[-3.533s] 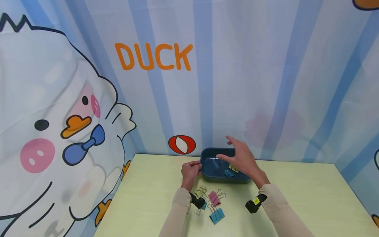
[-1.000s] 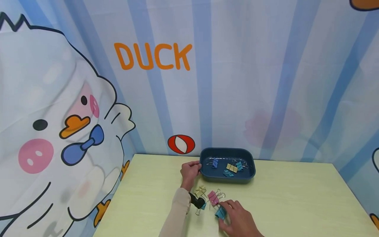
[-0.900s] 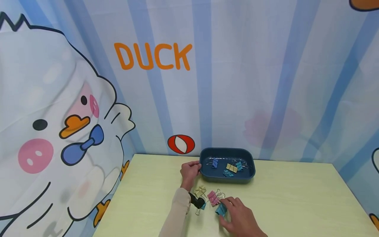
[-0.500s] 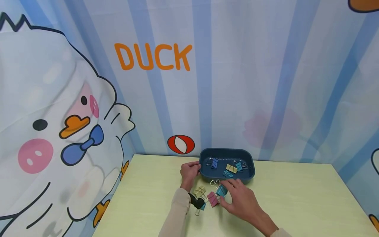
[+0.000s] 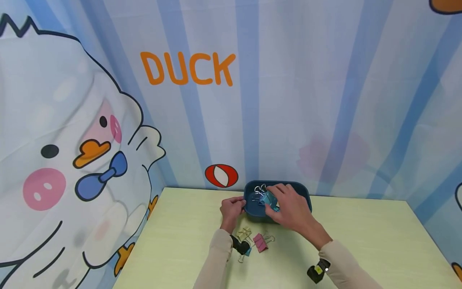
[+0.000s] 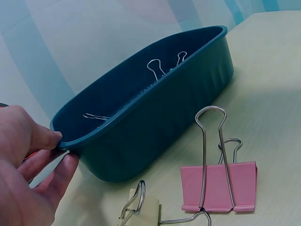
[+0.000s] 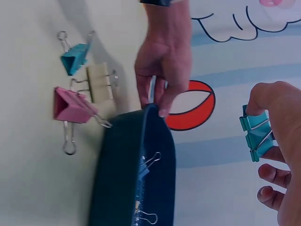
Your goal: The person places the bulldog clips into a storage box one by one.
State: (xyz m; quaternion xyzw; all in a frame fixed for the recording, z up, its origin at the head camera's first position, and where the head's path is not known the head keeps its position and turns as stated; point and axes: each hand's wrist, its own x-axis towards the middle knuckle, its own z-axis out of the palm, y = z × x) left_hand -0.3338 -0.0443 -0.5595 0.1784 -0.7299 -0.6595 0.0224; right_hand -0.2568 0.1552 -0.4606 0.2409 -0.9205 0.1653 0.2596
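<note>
My left hand (image 5: 231, 211) pinches the left end of the dark blue plastic bin (image 6: 141, 136) by its rim, thumb and fingers on either side. Over the bin, my right hand (image 5: 291, 208) holds a teal binder clip (image 7: 258, 134) between thumb and fingers, its wire handles pointing left in the head view. Inside the bin a blue binder clip (image 7: 144, 170) shows, and wire handles of others; my right hand hides part of the contents. On the table in front lie a pink binder clip (image 5: 260, 242), a cream one (image 5: 243, 233) and a smaller teal one (image 7: 74, 59).
The pale yellow table (image 5: 361, 233) ends at a light blue striped curtain (image 5: 288, 100) behind the bin. A dark wrist camera (image 5: 241, 245) on my left wrist hangs over the small teal clip in the head view.
My right hand reached to the teal binder clip at the front of the table, picked it up and carried it forward over the bin. The left hand stayed on the rim.
</note>
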